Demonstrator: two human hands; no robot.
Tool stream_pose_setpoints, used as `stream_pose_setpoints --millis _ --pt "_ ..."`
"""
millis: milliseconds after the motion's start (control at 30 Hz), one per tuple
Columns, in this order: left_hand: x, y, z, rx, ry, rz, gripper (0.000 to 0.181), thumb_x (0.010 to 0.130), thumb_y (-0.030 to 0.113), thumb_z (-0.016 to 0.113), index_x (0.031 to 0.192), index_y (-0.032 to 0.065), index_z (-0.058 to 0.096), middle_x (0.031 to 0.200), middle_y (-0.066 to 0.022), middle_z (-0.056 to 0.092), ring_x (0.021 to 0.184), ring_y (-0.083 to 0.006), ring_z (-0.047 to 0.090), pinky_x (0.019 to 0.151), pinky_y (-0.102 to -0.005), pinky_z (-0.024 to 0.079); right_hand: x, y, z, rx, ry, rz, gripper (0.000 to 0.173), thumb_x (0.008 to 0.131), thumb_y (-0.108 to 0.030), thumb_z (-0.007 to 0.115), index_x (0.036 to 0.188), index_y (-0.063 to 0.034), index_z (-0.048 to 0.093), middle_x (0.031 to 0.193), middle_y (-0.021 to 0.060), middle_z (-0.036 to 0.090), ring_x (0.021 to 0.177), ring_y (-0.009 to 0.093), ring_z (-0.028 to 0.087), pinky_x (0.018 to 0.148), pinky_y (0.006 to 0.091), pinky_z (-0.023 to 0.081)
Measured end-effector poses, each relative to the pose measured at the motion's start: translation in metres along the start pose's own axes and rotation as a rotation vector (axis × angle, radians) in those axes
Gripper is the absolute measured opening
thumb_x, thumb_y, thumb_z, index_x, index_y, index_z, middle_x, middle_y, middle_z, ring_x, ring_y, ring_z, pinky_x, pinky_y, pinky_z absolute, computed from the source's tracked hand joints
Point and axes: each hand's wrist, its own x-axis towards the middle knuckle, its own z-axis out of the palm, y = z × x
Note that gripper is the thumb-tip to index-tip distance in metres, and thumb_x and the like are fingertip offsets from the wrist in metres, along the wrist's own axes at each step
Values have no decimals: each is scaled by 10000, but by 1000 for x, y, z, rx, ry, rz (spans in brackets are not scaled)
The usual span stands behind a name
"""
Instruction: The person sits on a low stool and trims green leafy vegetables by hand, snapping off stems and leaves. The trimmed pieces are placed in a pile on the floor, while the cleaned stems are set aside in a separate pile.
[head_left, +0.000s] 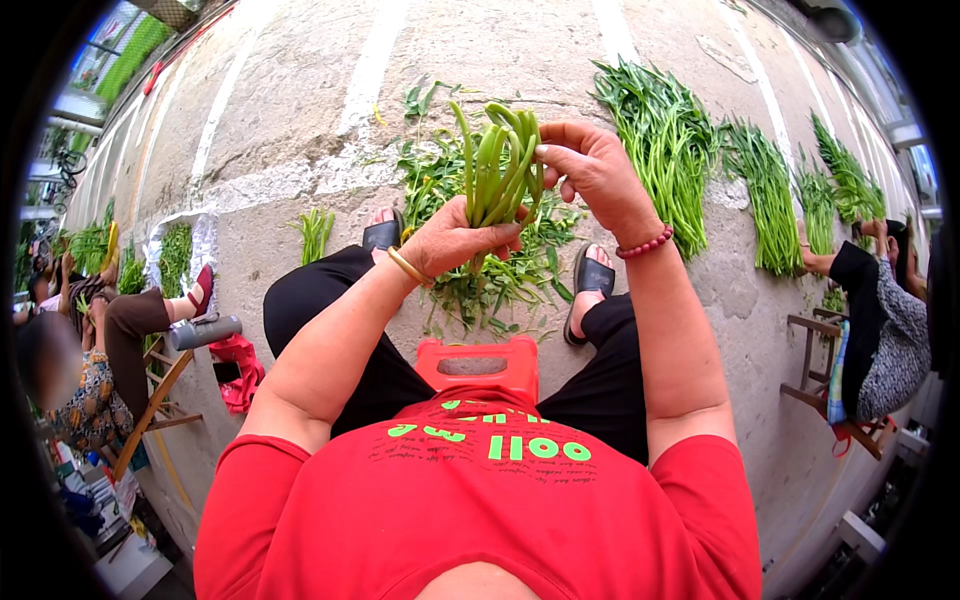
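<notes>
Above the ground between my feet, my left hand (465, 238) grips a bunch of thick green stems (491, 169), which look like water spinach, held roughly upright. My right hand (589, 169) is raised at the bunch's right side, its thumb and forefinger pinching an outer stem. Below both hands lies a loose pile of leaves and trimmings (499, 292), partly hidden by the left hand and the stems. To the right, a large bundle of long leafy greens (664, 150) rests on the concrete, apart from my right hand.
A red plastic stool (478, 365) is under me. More leafy bundles (765, 195) lie to the right. A few short stems (313, 234) lie left of my foot. Seated people work on both sides, near a grey bottle (206, 331) and a pink bag (238, 371) at left.
</notes>
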Motion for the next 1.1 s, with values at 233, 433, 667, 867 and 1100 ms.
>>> stream_pose_setpoints --millis 233,433,667,867,1100 --pt "0 6 5 -130 82 -23 287 903 165 616 1163 49 579 841 -16 614 721 -85 562 652 -236 460 1 9 5 -345 226 -212 172 875 -112 638 982 21 663 786 13 657 616 49 561 513 193 450" --pt "4 -5 -3 -39 190 11 197 908 166 614 1070 55 604 805 -2 610 689 -77 560 635 -225 458 -8 13 25 -479 122 -299 169 789 -174 672 810 -8 693 672 121 671 592 197 657 567 298 504" --pt "10 -13 -5 36 249 34 185 892 158 640 1047 62 610 781 23 601 654 -53 539 583 -208 460 -4 18 39 -607 249 -252 217 770 -237 657 760 -24 699 665 131 662 606 249 660 591 344 518" --pt "13 -25 -11 130 238 124 156 914 218 622 933 63 627 754 27 592 637 -54 544 576 -211 444 3 35 43 -391 143 -42 197 764 -186 618 778 -9 705 656 144 662 592 220 658 586 318 520" --pt "8 -17 -12 10 236 18 202 887 246 656 940 56 615 758 20 584 639 -60 531 569 -214 445 -8 25 55 -457 202 -249 169 758 -180 631 777 -20 683 673 130 661 591 232 655 574 331 517"
